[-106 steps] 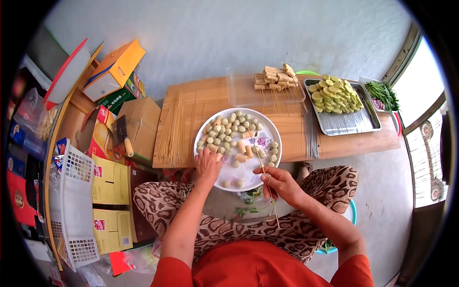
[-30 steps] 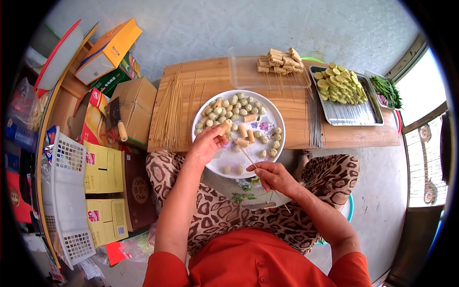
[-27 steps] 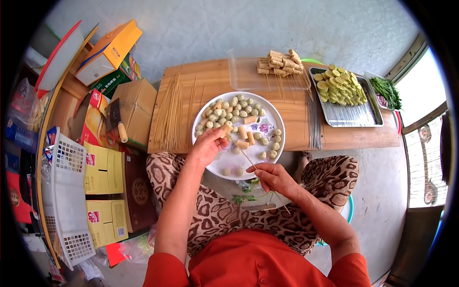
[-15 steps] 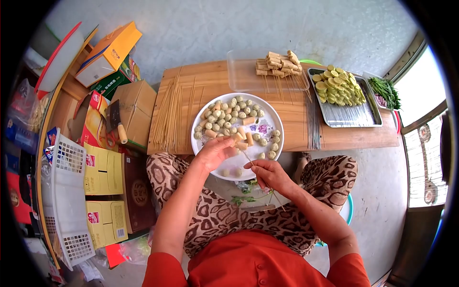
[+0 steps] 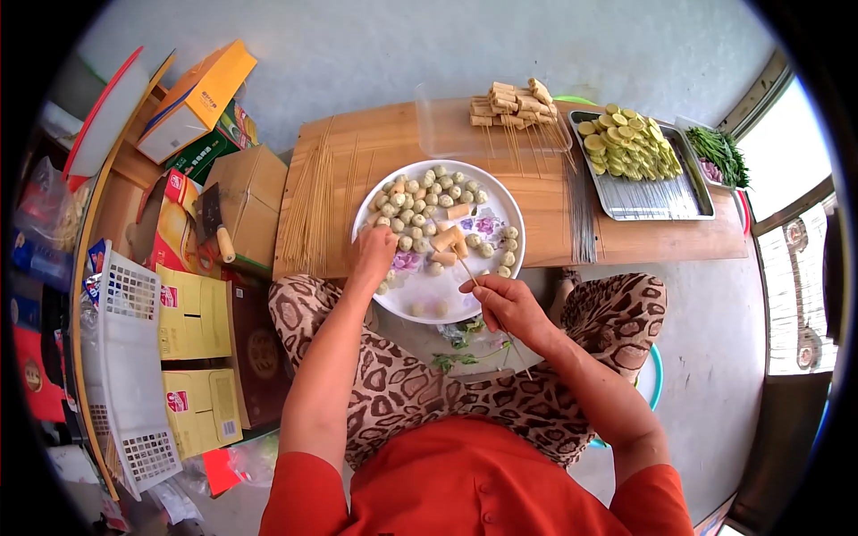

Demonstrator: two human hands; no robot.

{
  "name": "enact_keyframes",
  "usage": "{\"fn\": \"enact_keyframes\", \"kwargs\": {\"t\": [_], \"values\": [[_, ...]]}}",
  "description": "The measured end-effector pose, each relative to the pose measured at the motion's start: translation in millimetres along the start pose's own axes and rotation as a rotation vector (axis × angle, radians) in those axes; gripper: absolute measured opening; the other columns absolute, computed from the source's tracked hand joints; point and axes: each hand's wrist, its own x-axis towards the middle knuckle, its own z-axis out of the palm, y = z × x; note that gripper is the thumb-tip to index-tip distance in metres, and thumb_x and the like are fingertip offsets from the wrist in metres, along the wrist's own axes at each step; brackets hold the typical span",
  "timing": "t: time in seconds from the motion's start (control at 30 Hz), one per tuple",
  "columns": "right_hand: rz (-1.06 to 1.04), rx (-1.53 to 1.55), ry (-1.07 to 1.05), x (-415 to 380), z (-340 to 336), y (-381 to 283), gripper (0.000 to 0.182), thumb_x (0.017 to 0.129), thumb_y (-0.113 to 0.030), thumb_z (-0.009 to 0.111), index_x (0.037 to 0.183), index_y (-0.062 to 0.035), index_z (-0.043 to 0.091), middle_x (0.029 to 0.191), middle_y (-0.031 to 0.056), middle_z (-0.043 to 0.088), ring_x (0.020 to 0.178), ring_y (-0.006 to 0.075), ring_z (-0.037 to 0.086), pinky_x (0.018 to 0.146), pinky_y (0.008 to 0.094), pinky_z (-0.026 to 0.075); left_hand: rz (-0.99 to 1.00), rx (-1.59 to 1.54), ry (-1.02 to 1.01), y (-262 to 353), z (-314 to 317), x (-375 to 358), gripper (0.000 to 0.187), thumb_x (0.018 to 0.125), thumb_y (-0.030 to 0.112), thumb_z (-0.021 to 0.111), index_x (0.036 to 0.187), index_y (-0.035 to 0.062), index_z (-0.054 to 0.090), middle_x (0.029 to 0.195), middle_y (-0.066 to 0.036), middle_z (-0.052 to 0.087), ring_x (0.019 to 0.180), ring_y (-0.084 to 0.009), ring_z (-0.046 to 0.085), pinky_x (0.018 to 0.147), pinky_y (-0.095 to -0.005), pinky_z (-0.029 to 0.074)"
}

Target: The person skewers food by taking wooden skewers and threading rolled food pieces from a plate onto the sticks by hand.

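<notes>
Beside the plate [image 5: 500, 210], loose skewers [image 5: 313, 210] flank both hands [image 5: 374, 253].

Bright, even daylight enters from the right; fisheye distortion bends the edges inside a black vignette.

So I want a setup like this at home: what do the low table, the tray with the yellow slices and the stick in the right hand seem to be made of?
Low table: pale wood, matte, grain lines visible. Tray: probably stainless steel, silvery and ridged. Stick in the right hand: thin and tan, likely bamboo, like the loose sticks on the table.
</notes>
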Motion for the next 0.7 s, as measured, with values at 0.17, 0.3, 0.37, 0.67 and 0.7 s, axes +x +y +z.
{"fn": "enact_keyframes", "kwargs": {"t": [0.17,0.3,0.37,0.67,0.7], "values": [[-0.008,0.006,0.025,-2.2,-3.2,2.7,0.026,0.097,-0.017,0.046,0.108,-0.0004,0.062,0.052,-0.0010,0.047,0.044,0.0065,0.043,0.046,0.0234,0.036,0.108,0.101,0.130,-5.9,14.3,0.5,0.021,0.083,0.010,0.057,0.102,0.0108,0.065,0.117,-0.012,0.055,0.102,-0.0337,0.056,0.082,-0.0415,0.047],[0.007,0.011,0.038,-5.5,-5.2,2.2,0.026,0.096,-0.018,0.046,0.108,-0.0003,0.062,0.052,-0.0007,0.047,0.045,0.0067,0.044,0.046,0.0237,0.037,0.181,0.116,0.196,-8.6,16.0,0.3,0.021,0.087,0.011,0.050,0.099,0.0102,0.067,0.115,-0.014,0.055,0.102,-0.0343,0.054,0.085,-0.0432,0.045],[0.001,-0.028,0.020,-5.0,-4.4,4.8,0.026,0.100,-0.019,0.044,0.112,-0.0043,0.061,0.050,-0.0031,0.045,0.045,0.0038,0.039,0.043,0.0211,0.030,0.213,0.131,0.205,-20.0,21.8,5.5,0.021,0.087,0.011,0.050,0.099,0.0103,0.067,0.114,-0.014,0.055,0.102,-0.0337,0.054,0.085,-0.0431,0.045],[0.036,-0.067,-0.010,-5.2,-2.3,7.2,0.026,0.096,-0.020,0.047,0.108,-0.0021,0.062,0.051,-0.0005,0.046,0.046,0.0069,0.045,0.048,0.0244,0.038,0.056,-0.027,0.122,-17.9,15.8,21.5,0.010,0.078,0.013,0.066,0.081,0.0045,0.061,0.097,-0.012,0.061,0.088,-0.0285,0.060,0.074,-0.0373,0.049],[0.044,-0.064,-0.011,-4.9,-2.3,9.9,0.026,0.096,-0.020,0.047,0.108,-0.0021,0.062,0.051,-0.0005,0.046,0.046,0.0069,0.045,0.048,0.0244,0.038,-0.079,-0.425,0.028,-13.9,12.5,21.0,0.012,0.080,0.015,0.064,0.084,0.0041,0.060,0.093,-0.010,0.062,0.084,-0.0245,0.062,0.072,-0.0343,0.050]]}}
